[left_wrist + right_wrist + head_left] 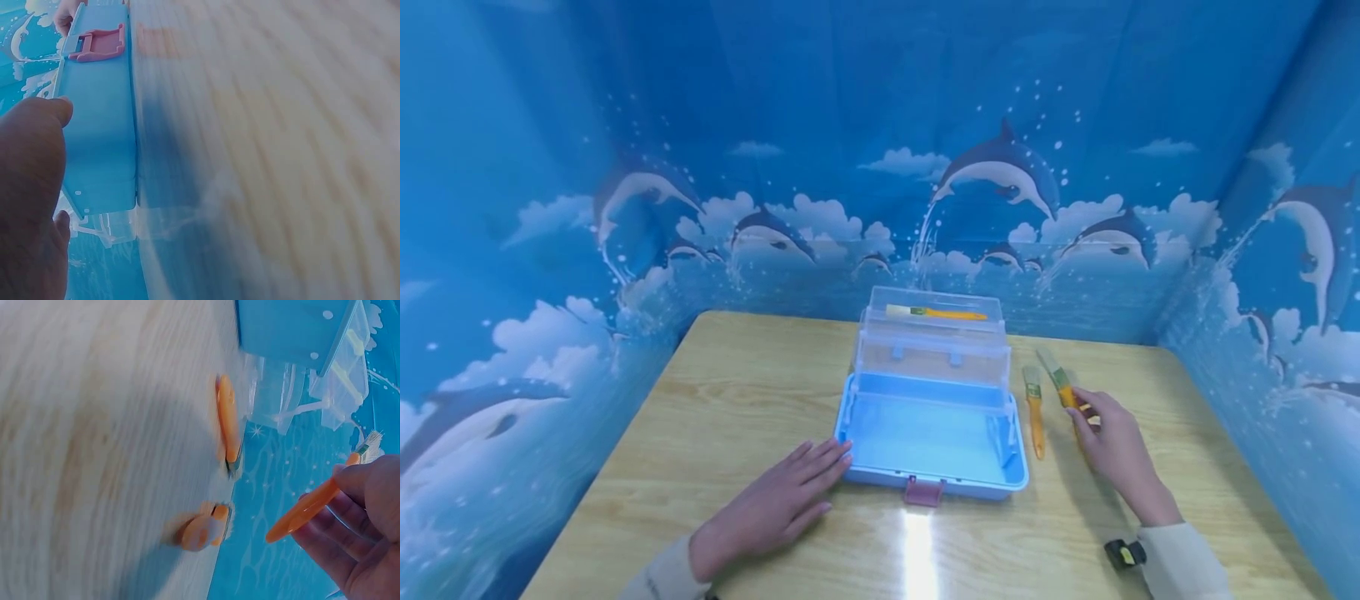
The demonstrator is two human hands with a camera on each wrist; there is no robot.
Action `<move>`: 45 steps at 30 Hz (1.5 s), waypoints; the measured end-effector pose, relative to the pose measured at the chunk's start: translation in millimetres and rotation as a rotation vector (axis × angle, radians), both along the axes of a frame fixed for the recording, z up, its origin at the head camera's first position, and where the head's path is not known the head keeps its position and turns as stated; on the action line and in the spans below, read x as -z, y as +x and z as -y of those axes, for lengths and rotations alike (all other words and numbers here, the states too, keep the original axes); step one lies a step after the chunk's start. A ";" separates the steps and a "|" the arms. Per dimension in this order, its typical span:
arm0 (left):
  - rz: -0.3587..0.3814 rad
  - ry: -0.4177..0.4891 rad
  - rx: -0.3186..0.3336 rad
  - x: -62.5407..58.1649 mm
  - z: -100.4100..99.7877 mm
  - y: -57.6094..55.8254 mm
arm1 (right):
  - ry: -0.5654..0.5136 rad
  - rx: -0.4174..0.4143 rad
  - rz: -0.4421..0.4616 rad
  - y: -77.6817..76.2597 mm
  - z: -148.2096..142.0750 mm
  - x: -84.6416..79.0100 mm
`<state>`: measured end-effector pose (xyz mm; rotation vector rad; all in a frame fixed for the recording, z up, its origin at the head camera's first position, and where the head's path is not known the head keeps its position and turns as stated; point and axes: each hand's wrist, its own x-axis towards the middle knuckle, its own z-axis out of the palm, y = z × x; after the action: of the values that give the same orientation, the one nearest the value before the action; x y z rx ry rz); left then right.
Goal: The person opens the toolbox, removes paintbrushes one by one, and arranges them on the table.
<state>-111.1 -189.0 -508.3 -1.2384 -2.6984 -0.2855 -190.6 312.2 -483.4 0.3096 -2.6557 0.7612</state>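
Observation:
A light-blue toolbox (925, 433) with a pink latch (923, 492) stands open, its clear trays (936, 362) raised at the back. My left hand (778, 500) lies with fingers extended, fingertips right at the box's front left corner. To the right of the box, my right hand (1112, 446) pinches the orange handle of a flat paintbrush (306, 509) between thumb and fingers, bristles pointing away. Beside the box lies another paintbrush (1035, 412). The right wrist view also shows one more paintbrush (203, 531) on the table, below the held one.
One more orange-handled paintbrush (936, 313) rests in the top clear tray. The wooden table (737, 375) is bounded at the back and sides by a blue dolphin-print curtain (820, 167).

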 end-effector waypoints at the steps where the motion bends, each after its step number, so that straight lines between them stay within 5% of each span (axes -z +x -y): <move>1: 0.000 0.001 0.000 -0.2 0.1 0.2 | 0.002 0.002 0.000 -0.1 -1.5 0.7; 30: -0.052 0.035 0.028 1.8 0.0 -1.6 | 0.029 0.113 0.039 9.8 -41.5 9.0; 45: -0.079 0.038 0.035 2.8 -0.1 -0.7 | 0.061 0.132 0.128 14.9 -58.8 17.4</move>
<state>-111.8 -188.9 -511.0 -1.2601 -2.5949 -0.2851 -175.7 370.9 -500.8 0.1019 -2.7906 0.6811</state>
